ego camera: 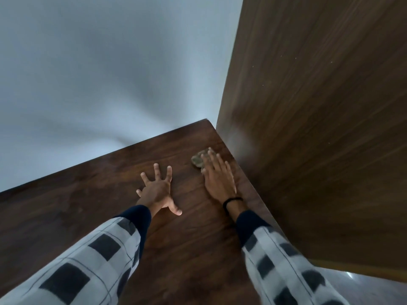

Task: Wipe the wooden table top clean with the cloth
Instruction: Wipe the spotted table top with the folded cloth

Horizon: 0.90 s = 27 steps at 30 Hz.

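A dark wooden table top (92,208) fills the lower part of the head view. A small crumpled grey-green cloth (197,160) lies near the table's far right corner. My right hand (218,177) lies flat on the cloth, fingers pressing it down onto the wood, most of the cloth hidden under them. My left hand (157,190) rests on the table a little to the left, fingers spread wide, holding nothing. Both arms wear checked white and black sleeves with dark cuffs, and a black band circles the right wrist.
A tall brown wooden panel (319,128) stands upright along the table's right edge, close to my right hand. A pale grey wall (99,73) rises behind the table's far edge. A strip of light floor (374,287) shows at the bottom right.
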{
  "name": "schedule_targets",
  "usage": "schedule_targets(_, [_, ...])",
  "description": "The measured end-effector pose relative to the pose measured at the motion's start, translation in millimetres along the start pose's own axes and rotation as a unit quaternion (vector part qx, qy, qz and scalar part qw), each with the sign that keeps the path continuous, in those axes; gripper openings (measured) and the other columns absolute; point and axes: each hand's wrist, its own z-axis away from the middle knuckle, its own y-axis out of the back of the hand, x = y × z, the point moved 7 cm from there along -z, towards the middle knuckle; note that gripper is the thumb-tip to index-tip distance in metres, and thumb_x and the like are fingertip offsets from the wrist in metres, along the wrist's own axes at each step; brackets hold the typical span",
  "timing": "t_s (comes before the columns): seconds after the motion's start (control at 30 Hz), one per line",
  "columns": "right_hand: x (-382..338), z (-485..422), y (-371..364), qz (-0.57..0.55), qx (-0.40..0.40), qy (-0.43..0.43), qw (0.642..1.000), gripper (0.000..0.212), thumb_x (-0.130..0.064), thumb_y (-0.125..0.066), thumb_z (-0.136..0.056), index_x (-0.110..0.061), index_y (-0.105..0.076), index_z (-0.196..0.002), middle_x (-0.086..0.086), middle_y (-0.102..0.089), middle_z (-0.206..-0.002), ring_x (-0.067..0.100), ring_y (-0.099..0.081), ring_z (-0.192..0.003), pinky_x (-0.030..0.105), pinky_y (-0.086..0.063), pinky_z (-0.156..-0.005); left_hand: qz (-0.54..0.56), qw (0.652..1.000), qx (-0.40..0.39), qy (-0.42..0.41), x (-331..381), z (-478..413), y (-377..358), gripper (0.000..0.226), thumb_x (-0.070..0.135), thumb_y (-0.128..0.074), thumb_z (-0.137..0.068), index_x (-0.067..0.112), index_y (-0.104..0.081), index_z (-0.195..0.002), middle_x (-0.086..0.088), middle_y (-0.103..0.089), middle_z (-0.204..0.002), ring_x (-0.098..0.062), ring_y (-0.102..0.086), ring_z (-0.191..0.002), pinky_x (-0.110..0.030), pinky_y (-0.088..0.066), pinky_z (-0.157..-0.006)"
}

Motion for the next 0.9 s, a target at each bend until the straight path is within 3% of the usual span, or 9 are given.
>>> schedule_targets(0.07, [1.6,25.5,-6.5,0.002,-0.013,0.062,0.998,0.055,-0.033,-0.029,-0.109,-0.029,-0.018,-0.162,-0.005,-0.012,-0.171,0.02,-0.013,-0.157,0.046,-0.016,-0.124,0.001,1.0,0.002,0.001,-1.0,-1.1,2.4,0.16,0.046,-0.098,-0.047,0.037,0.022,-0.154,-0.002,0.041,-0.157,-0.051,0.024,-0.144,-0.075,-0.017,-0.109])
schedule_targets(0.13, [19.7,17.8,0.9,0.021,-0.023,0.07,0.997,0.054,-0.034,-0.028,-0.11,-0.029,-0.017,-0.163,-0.006,-0.01,-0.171,0.019,-0.013,-0.157,0.047,-0.015,-0.126,-0.001,1.0,0.004,0.001,-0.6,-1.5,3.4,0.161,0.047,-0.098,-0.046,0.038,0.022,-0.154,-0.001,0.04,-0.157,-0.051,0.024,-0.144,-0.075,-0.017,-0.108])
schedule_targets(0.27, [42.5,-11.9,19.6,0.006,-0.027,-0.028,0.999,0.054,-0.032,-0.027,-0.11,-0.026,-0.016,-0.163,-0.003,-0.006,-0.171,0.021,-0.008,-0.157,0.05,-0.013,-0.126,-0.005,1.0,0.01,0.001,-2.6,-1.9,1.4,0.162,0.048,-0.098,-0.043,0.039,0.02,-0.154,-0.001,0.039,-0.158,-0.051,0.022,-0.144,-0.076,-0.017,-0.108])
schedule_targets(0.37, [27.4,25.2,5.5,-0.007,0.01,-0.069,0.998,0.055,-0.03,-0.032,-0.109,-0.025,-0.019,-0.162,0.001,-0.01,-0.171,0.024,-0.012,-0.157,0.047,-0.016,-0.125,-0.011,1.0,0.008,-0.005,-3.7,-3.6,-1.0,0.164,0.05,-0.098,-0.042,0.04,0.02,-0.154,-0.001,0.039,-0.158,-0.052,0.021,-0.145,-0.077,-0.018,-0.107])
schedule_targets(0.53, [31.4,58.0,0.0,0.003,0.022,0.032,0.999,0.055,-0.029,-0.036,-0.108,-0.027,-0.024,-0.161,-0.002,-0.019,-0.169,0.023,-0.021,-0.155,0.047,-0.021,-0.122,-0.011,1.0,0.01,-0.006,-5.3,-6.7,0.4,0.165,0.051,-0.098,-0.039,0.041,0.021,-0.153,0.0,0.038,-0.158,-0.052,0.021,-0.144,-0.077,-0.019,-0.105])
schedule_targets(0.67, [58.4,25.0,17.9,-0.001,0.02,-0.066,0.998,0.055,-0.029,-0.033,-0.109,-0.025,-0.019,-0.162,0.0,-0.012,-0.171,0.023,-0.013,-0.156,0.047,-0.02,-0.125,-0.017,1.0,0.009,-0.003,-6.8,-8.3,-1.7,0.165,0.053,-0.098,-0.038,0.042,0.021,-0.153,0.001,0.039,-0.157,-0.052,0.02,-0.145,-0.077,-0.02,-0.105])
schedule_targets(0.77, [45.9,51.6,8.0,-0.008,0.031,-0.102,0.994,0.056,-0.029,-0.033,-0.108,-0.023,-0.019,-0.162,0.002,-0.012,-0.171,0.026,-0.013,-0.156,0.048,-0.021,-0.125,-0.018,1.0,0.004,-0.003,-8.1,-9.3,-3.6,0.166,0.053,-0.098,-0.037,0.042,0.021,-0.153,0.002,0.04,-0.157,-0.052,0.021,-0.144,-0.078,-0.019,-0.105])
schedule_targets(0.9, [36.2,109.0,-6.2,0.006,0.017,0.018,1.0,0.055,-0.031,-0.03,-0.107,-0.027,-0.023,-0.161,-0.001,-0.019,-0.169,0.024,-0.02,-0.155,0.047,-0.025,-0.122,-0.023,1.0,0.004,-0.001,-8.0,-9.8,-2.5,0.166,0.053,-0.098,-0.037,0.042,0.021,-0.153,0.001,0.04,-0.157,-0.053,0.021,-0.144,-0.077,-0.019,-0.105])
